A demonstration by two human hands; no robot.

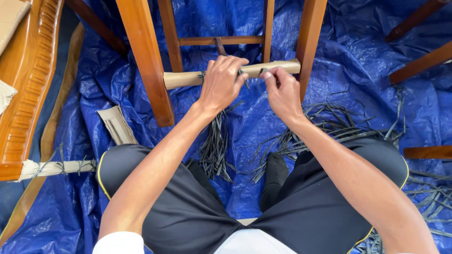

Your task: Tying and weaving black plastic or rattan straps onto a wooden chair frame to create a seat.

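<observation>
left hand (220, 83): on top of the paper-wrapped rail (188, 78), fingers curled over it, gripping the rail and a dark strip (242, 75) against it
right hand (281, 94): just right of the left hand, thumb and fingertips pinched on the end of the dark strip at the rail's front face
paper-wrapped rail: horizontal, runs between two wooden chair legs; left leg (145, 56), right leg (310, 37); wrapping tan, wrinkled
dark strip: thin, blackish, tied round the rail about mid-length, between the two hands; exact knot hidden by the fingers
loose strips (216, 141): bundle hanging and lying below the rail, down toward the person's knees
more loose strips (339, 122): scattered right of the rail, on the tarp
tarp (367, 61): blue, crumpled, under the rail and everything around it
upper rung (219, 41): bare wood, behind the rail, further from the person
carved wooden piece (23, 84): far left of the rail, its lower end wrapped in paper and tied with dark strips
cardboard scrap (117, 124): on the tarp, left of and below the rail
person's legs (188, 211): black shorts, below the rail, knees apart
</observation>
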